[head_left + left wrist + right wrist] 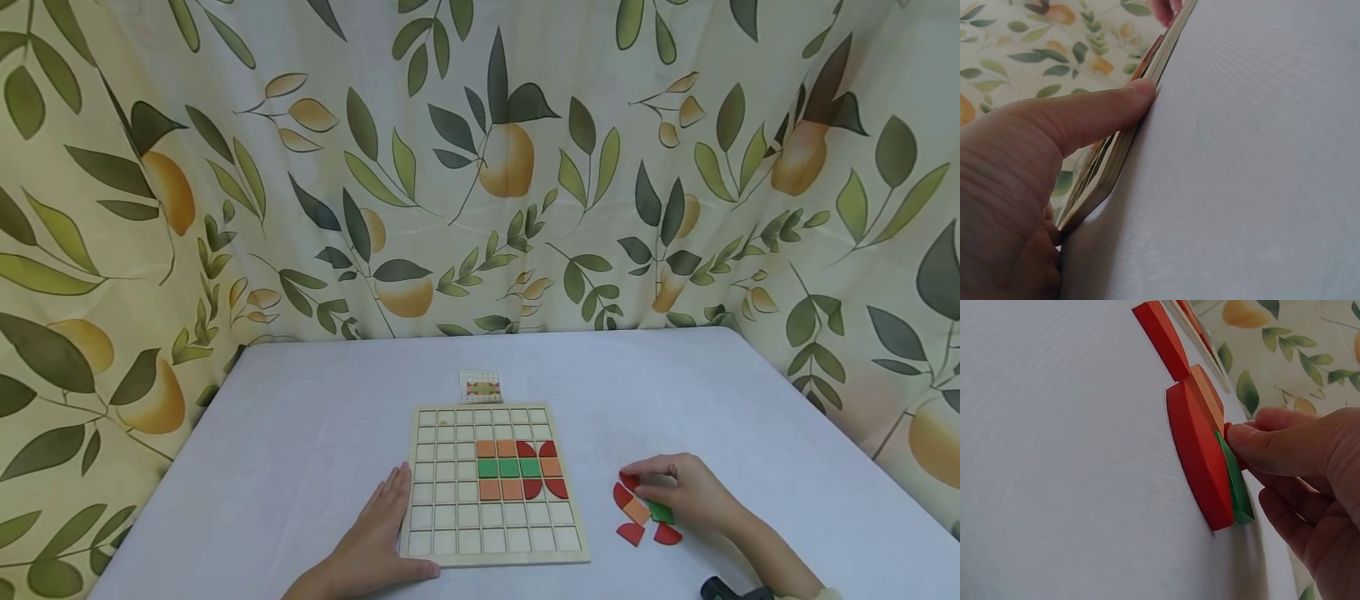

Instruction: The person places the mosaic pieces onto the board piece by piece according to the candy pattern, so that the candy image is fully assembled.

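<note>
My left hand (367, 533) rests at the lower left corner of a wooden grid board (444, 542), fingers along its left side and thumb (1110, 112) against its front edge. Orange squares (490, 490), green squares (487, 468) and red quarter-circle tiles (557, 489) fill cells in the board's middle and right. Right of the board, my right hand (693, 492) pinches a red quarter-circle tile (628, 480) between thumb and fingers. Close under it lie an orange tile (637, 511), a green tile (662, 512) and several red tiles (667, 534).
A small pattern card (481, 389) lies just behind the board, printed with a coloured grid design. A black object (731, 589) shows at the bottom edge near my right forearm. The white-covered table (315, 417) meets a leaf-and-fruit patterned curtain (480, 250) behind and at both sides.
</note>
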`<state>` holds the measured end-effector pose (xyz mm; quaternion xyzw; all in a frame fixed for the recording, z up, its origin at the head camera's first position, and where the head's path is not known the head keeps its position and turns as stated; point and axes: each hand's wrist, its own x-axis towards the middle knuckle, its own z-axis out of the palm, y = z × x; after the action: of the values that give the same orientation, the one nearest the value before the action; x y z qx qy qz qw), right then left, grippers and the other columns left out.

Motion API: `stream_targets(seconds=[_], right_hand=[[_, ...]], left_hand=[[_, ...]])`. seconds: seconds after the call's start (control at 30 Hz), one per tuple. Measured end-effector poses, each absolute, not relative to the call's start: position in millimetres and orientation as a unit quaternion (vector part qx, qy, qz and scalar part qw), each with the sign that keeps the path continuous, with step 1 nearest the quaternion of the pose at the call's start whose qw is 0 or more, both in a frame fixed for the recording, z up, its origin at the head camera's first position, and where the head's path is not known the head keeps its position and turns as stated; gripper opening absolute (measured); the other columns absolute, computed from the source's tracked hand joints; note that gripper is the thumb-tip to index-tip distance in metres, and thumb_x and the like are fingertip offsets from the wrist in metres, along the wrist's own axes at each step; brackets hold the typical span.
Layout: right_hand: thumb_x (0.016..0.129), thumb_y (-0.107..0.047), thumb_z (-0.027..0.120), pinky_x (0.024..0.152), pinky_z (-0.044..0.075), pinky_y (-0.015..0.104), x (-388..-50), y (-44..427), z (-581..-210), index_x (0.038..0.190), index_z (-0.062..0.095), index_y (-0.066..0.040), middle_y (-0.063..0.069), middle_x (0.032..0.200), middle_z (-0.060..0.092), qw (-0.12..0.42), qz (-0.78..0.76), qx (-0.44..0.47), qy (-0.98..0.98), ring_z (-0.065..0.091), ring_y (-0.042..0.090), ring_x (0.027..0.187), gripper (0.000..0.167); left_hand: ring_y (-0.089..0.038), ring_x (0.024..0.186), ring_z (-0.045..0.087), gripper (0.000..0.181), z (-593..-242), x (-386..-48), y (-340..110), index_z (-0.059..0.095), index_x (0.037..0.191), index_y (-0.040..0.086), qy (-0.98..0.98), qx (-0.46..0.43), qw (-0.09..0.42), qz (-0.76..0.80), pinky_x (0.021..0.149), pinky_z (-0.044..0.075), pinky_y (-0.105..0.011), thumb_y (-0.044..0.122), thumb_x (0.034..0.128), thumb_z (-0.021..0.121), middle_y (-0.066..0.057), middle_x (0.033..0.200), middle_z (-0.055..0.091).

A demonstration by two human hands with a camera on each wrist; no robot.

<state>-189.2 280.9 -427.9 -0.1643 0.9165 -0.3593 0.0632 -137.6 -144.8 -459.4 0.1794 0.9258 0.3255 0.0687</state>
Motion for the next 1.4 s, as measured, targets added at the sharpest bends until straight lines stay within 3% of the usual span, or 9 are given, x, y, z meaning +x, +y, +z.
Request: stream_targets(seconds=[0.47, 0.63, 0.8, 1.0, 1.4], right_hand=[[0.075, -0.015, 0.076, 0.077, 0.052, 0.035, -187.7, 273.5, -431.7, 0.101, 0.072, -0.006, 0.004, 0.096, 0.069, 0.026, -0.36, -0.107, 0.926, 0.061, 0.025, 0.095, 0.028], [0.074, -0.019, 0.077, 0.078, 0.051, 0.039, -187.8, 273.1, -431.5, 0.102, 0.071, -0.007, 0.005, 0.097, 0.068, 0.023, -0.36, -0.107, 0.926, 0.06, 0.026, 0.097, 0.03], [0.076, -0.021, 0.075, 0.084, 0.047, 0.047, -194.9, 279.6, -429.1, 0.108, 0.069, -0.008, 0.003, 0.105, 0.067, 0.051, -0.358, -0.151, 0.92, 0.059, 0.025, 0.103, 0.035], [0.081, -0.014, 0.07, 0.083, 0.048, 0.041, -206.6, 283.9, -424.3, 0.114, 0.065, -0.004, 0.007, 0.112, 0.064, 0.106, -0.346, -0.225, 0.905, 0.057, 0.027, 0.106, 0.036], [0.08, -0.014, 0.071, 0.082, 0.049, 0.04, -212.8, 284.0, -423.1, 0.106, 0.07, -0.009, 0.002, 0.105, 0.066, 0.13, -0.349, -0.231, 0.899, 0.059, 0.021, 0.1, 0.027]], left_hand=[[-0.03, 0.138, 0.003, 0.127, -458.6, -137.2, -145.5, 0.007, 0.144, -0.006, 0.925, 0.185, 0.069, 0.324, 0.108, 0.006, -0.05, 0.069, 0.0613, 0.068, -0.02, 0.151, 0.009], [-0.029, 0.138, 0.003, 0.128, -458.7, -137.6, -145.9, 0.007, 0.144, -0.006, 0.926, 0.185, 0.068, 0.322, 0.108, 0.006, -0.049, 0.069, 0.0607, 0.068, -0.019, 0.151, 0.008], [-0.03, 0.138, 0.003, 0.128, -458.2, -138.0, -145.0, 0.007, 0.144, -0.006, 0.927, 0.18, 0.072, 0.321, 0.108, 0.007, -0.05, 0.07, 0.0604, 0.068, -0.02, 0.15, 0.009], [-0.03, 0.138, 0.004, 0.127, -457.7, -137.9, -144.0, 0.008, 0.144, -0.006, 0.928, 0.178, 0.073, 0.32, 0.108, 0.006, -0.05, 0.07, 0.0607, 0.067, -0.02, 0.15, 0.01], [-0.029, 0.138, 0.003, 0.127, -457.2, -135.9, -145.6, 0.007, 0.144, -0.006, 0.926, 0.186, 0.063, 0.322, 0.108, 0.007, -0.049, 0.068, 0.0615, 0.068, -0.02, 0.151, 0.009]])
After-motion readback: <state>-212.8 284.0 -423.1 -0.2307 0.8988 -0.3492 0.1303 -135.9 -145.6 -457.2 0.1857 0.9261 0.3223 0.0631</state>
